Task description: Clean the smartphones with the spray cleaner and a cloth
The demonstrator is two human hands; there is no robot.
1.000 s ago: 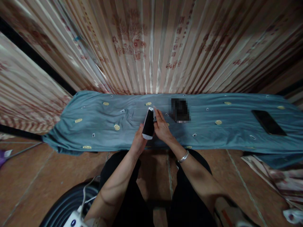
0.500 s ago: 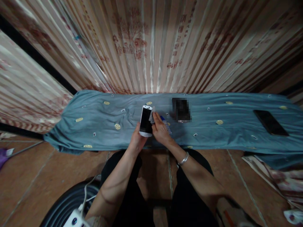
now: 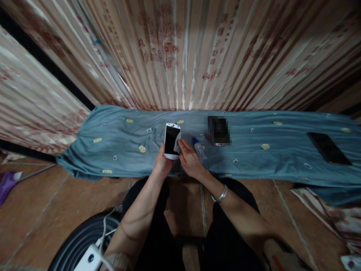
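One white phone [image 3: 170,140], held face up over the sheet [image 3: 124,143], straight in front of the body, probably for comfortable reach of both arms. Clasps its lower part with the left hand [image 3: 163,162], thumb along the side edge, other fingers mostly hidden, perhaps to leave most of the dark screen [image 3: 169,137] uncovered. With the right hand [image 3: 190,159], holds a tissue [image 3: 177,143] under close fingers and lays it flat against the right part of the screen, so seems to need the left grip as a steady support from the other side. Cannot tell the firmness of this hold. Just beside the right hand, on the sheet, one bottle [image 3: 200,150], lying on its side with the blue cap [image 3: 195,140] away from the body, maybe placed so for quick reach. Farther to the right, a dark thing [image 3: 218,130], too blurred for naming; then, well apart, a black phone [image 3: 329,148], lying flat, likely there to give room for the hands. Low on the left, a power strip [image 3: 91,258], beside or upon a black round thing [image 3: 67,241]; cannot tell which.
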